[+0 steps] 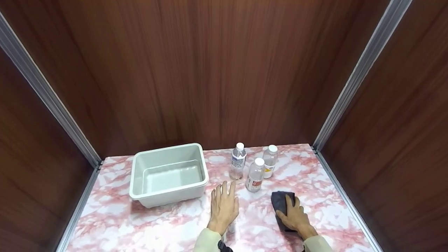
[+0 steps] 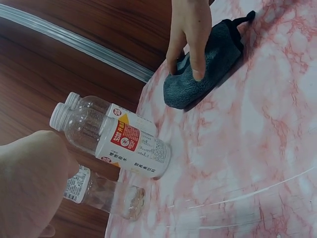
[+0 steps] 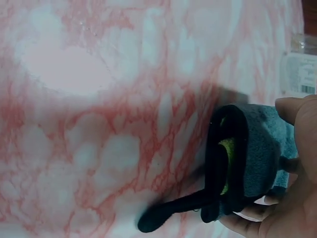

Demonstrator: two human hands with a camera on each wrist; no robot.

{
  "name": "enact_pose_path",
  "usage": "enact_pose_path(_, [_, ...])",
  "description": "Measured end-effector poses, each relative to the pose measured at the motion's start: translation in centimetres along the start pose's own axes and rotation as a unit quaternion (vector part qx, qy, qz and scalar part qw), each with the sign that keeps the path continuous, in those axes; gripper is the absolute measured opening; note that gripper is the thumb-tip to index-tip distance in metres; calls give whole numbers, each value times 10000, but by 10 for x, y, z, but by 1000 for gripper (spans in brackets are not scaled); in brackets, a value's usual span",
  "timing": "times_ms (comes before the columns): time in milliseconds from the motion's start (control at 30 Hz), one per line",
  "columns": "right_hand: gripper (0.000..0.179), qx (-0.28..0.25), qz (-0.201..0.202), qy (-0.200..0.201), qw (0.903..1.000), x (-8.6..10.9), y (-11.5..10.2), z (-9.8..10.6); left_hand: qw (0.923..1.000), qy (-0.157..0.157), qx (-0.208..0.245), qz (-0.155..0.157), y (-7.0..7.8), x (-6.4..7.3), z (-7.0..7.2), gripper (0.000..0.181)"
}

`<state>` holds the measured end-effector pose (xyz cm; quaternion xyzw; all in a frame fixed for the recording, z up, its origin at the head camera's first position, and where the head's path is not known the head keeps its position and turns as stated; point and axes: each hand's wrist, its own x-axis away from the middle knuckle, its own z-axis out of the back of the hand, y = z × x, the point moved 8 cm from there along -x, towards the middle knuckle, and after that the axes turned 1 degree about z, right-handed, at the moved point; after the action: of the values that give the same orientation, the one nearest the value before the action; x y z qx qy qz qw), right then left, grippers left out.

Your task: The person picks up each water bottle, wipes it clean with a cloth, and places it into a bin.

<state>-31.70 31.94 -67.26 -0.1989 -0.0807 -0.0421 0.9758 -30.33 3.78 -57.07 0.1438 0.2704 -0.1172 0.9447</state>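
My right hand grips a folded dark grey cloth at the right of the table. In the right wrist view the cloth shows black edging, a hanging loop and a bit of yellow-green inside its fold; thumb and fingers lie on opposite sides of it. My left hand is held over the table with straight fingers and nothing in its grasp. Just beyond its fingertips stands a clear bottle with a white cap. Two more capped bottles, one with a red label patch, the other with a yellow one, stand to the right.
A pale grey-green plastic tub with nothing in it sits at the left of the pink marbled table. Brown wood-grain panels enclose the back and both sides, joined by metal corner strips.
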Motion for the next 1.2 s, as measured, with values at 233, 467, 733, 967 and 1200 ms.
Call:
enact_pose_path(233, [87, 118, -35, 128, 9998, 2, 2, -3, 10000, 2, -45, -13, 0, -2, 0, 56])
enact_pose_path(467, [89, 126, 55, 411, 9991, 4, 2, -7, 9999, 69, -87, -36, 0, -3, 2, 56])
enact_pose_path(733, [90, 135, -26, 489, 9987, 3, 3, -7, 9998, 74, -168, 14, -3, -6, 2, 59])
enact_pose_path(967, [86, -24, -29, 821, 9966, 2, 3, -1, 9999, -16, -167, 13, -3, -12, 3, 60])
enact_pose_path(1200, [78, -271, 65, 1236, 9919, 4, 1, 7, 9999, 108, -93, -34, 0, -19, 6, 59])
